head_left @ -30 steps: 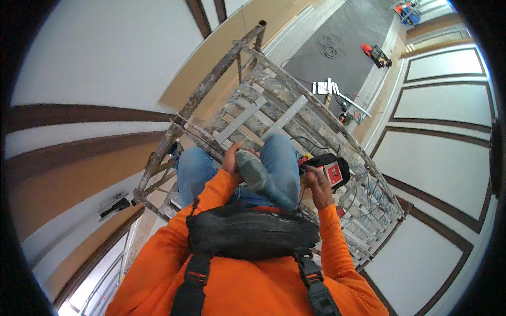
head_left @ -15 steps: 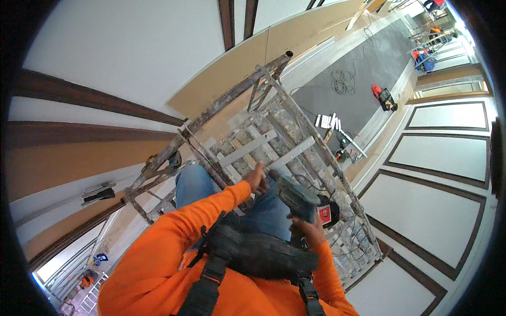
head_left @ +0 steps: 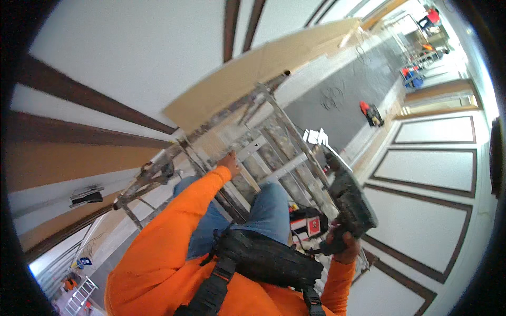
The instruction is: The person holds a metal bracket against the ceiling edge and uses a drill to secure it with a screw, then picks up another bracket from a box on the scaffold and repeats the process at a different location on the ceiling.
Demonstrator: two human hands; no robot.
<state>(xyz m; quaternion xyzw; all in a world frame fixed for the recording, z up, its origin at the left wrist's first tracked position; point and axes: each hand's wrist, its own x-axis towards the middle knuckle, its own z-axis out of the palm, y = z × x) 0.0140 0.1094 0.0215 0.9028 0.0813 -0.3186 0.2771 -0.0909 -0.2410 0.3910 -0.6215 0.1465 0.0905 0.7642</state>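
My left hand [head_left: 230, 162] reaches forward over the scaffold's worn, paint-spattered planks [head_left: 271, 158], fingers loosely extended, with nothing visible in it; whether it touches a plank is unclear. My right hand [head_left: 343, 245] grips a dark grey-green power tool [head_left: 352, 203] by its handle, held out at the platform's right side. Beside my right knee lies a black bag [head_left: 299, 216] with a red-and-white box or label [head_left: 311, 225]. My jeans-clad legs are below, under a black waist pouch [head_left: 266, 260].
Scaffold rails [head_left: 279, 113] border the platform. Below lie a grey floor covering [head_left: 348, 84], cable coils, white pieces [head_left: 315, 136] and a red-and-black bag [head_left: 371, 113]. Panelled walls [head_left: 421, 168] flank me. A co-worker in red [head_left: 432, 17] and ladders [head_left: 79, 295] are in the distance.
The tool has swung from my lap up and out to the right in my right hand. My left hand has left the tool and moved forward. The view has tilted and shifted.
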